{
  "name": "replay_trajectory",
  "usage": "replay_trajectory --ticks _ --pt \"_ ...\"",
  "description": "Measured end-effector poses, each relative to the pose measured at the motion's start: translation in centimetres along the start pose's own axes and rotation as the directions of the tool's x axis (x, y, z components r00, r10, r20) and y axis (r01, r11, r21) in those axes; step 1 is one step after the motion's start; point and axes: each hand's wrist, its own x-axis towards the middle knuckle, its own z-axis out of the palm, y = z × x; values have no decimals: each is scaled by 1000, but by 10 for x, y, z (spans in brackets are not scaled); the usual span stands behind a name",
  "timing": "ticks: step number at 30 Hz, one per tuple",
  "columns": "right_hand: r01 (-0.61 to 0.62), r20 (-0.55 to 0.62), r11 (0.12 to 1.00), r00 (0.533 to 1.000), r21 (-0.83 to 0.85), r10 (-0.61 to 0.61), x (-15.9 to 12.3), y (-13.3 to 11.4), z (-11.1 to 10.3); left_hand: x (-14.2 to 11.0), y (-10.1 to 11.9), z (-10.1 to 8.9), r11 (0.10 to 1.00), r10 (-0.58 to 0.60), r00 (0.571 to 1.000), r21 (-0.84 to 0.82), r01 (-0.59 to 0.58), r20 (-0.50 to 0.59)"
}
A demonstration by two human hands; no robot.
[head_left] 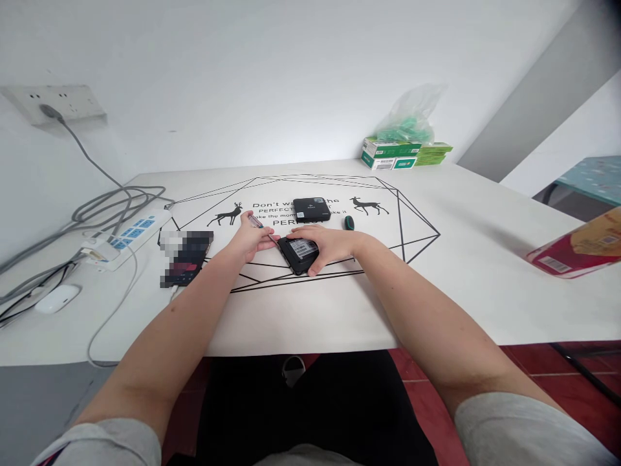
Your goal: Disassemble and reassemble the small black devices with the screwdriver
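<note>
My left hand (246, 241) is closed on a slim screwdriver (255, 222) with a clear handle. Its shaft points right and down, and the tip meets the left edge of a flat black electronic device (294, 260) with a white printed label. Over the device's right side lies my right hand (334, 244), thumb at the near edge and fingers along the far edge, gripping it against the table. Just behind sits a black square box (311, 211) with small stickers. A small dark green and black oval piece (348, 223) lies beyond my right hand.
A phone (191, 259) lies left of my left hand, beside a white power strip (140, 234) with tangled grey cables and a white earbud case (57, 299). Green boxes (392, 150) under a plastic bag (412, 120) stand at the back. A red and yellow package (577, 249) is far right.
</note>
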Motion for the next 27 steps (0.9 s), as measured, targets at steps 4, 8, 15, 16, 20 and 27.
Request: replay_trajectory --ticks 4,8,15,16,20,27 --pt "31 -23 999 999 -15 -31 0 -1 1 -3 1 2 1000 2 1000 11 -2 2" --pt "58 -42 998 997 -24 -59 0 -1 2 -4 2 2 1000 -1 1000 18 0 2" --pt "40 -30 999 999 -29 -41 0 -2 1 -4 2 2 1000 3 1000 11 -3 11" --pt "41 -30 999 999 -31 -42 0 -1 1 -3 2 2 1000 4 1000 10 -5 12" --pt "54 -38 998 998 -31 -55 0 0 2 -3 1 1 1000 11 1000 17 -11 14" --pt "47 -30 999 998 -24 -48 0 -2 1 -5 3 2 999 -17 1000 41 16 17"
